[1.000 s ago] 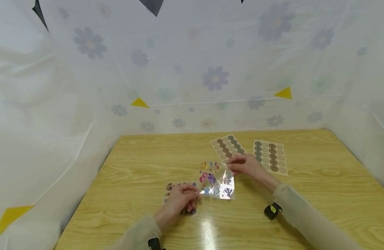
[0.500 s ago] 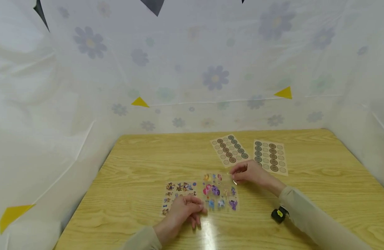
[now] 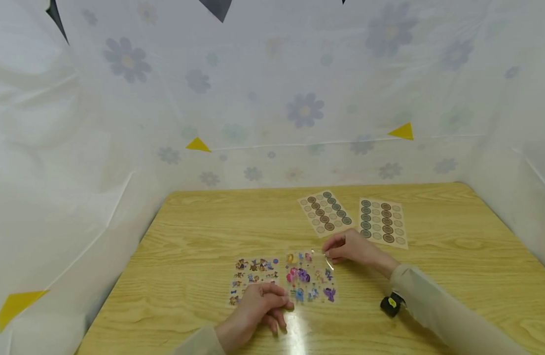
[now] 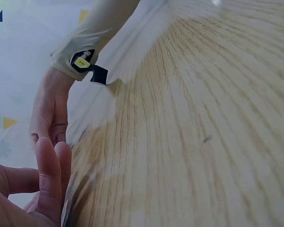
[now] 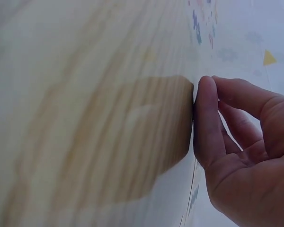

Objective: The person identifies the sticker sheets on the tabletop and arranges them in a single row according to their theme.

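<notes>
A see-through sticker sheet with colourful ponies (image 3: 303, 274) lies on the table, its upper right corner slightly raised and catching the light. My right hand (image 3: 353, 250) pinches that corner between thumb and index finger; in the right wrist view the right hand (image 5: 244, 127) has its fingertips together close to the tabletop. My left hand (image 3: 259, 308) rests at the pony sheet's lower left corner, fingers loosely bent. It covers part of a second clear sticker sheet with small brown and blue characters (image 3: 254, 266). Whether the left fingertips touch the pony sheet is hard to tell.
Two beige sheets of round coin-like prints lie farther back, a tilted one (image 3: 325, 213) and a straighter one (image 3: 382, 222) to its right. The wood-grain table (image 3: 188, 236) is bounded by pale flowered curtains (image 3: 254, 98) behind and at both sides.
The pony sheet, earlier held up and glaring, has come down nearly flat beside the other clear sheet. Both hands moved slightly toward me, and the left hand's fingers loosened.
</notes>
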Demonstrator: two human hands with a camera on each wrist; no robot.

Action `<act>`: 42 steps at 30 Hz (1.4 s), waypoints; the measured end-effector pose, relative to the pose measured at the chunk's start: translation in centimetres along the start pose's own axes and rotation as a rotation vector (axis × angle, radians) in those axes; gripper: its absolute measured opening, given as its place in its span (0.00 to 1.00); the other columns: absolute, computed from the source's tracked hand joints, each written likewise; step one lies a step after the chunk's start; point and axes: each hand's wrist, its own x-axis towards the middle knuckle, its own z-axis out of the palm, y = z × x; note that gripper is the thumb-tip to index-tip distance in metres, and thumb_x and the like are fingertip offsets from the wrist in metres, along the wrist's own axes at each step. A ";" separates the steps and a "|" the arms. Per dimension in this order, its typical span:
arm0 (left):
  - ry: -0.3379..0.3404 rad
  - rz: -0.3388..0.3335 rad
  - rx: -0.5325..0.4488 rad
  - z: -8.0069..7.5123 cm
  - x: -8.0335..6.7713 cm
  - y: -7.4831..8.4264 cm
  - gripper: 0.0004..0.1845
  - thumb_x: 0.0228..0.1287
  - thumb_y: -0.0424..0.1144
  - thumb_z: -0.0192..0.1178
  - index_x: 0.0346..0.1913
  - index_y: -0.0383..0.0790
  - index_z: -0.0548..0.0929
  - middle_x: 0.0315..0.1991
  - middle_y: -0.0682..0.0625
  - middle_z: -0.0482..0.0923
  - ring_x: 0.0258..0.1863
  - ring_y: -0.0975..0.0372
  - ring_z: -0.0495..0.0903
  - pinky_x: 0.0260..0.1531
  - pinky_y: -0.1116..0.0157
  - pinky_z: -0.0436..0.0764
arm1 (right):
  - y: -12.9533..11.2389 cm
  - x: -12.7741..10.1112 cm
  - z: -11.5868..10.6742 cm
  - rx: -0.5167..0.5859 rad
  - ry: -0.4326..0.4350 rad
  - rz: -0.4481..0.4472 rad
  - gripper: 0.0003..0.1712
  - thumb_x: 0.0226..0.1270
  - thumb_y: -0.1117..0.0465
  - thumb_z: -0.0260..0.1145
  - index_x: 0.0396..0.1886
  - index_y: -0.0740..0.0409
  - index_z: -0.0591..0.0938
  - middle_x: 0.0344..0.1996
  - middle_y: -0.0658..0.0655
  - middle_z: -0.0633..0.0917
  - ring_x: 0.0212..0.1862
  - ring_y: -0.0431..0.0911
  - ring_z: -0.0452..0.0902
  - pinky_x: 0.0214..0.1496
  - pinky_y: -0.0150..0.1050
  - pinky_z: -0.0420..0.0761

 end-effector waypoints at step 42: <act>-0.267 0.604 1.621 -2.3 -3.2 1.3 0.29 0.74 0.54 0.51 0.72 0.45 0.70 0.71 0.53 0.65 0.72 0.53 0.58 0.63 0.44 0.64 | -1.3 -0.2 1.6 -0.422 0.059 -0.039 0.04 0.57 0.67 0.71 0.33 0.56 0.86 0.24 0.50 0.82 0.26 0.43 0.78 0.29 0.36 0.79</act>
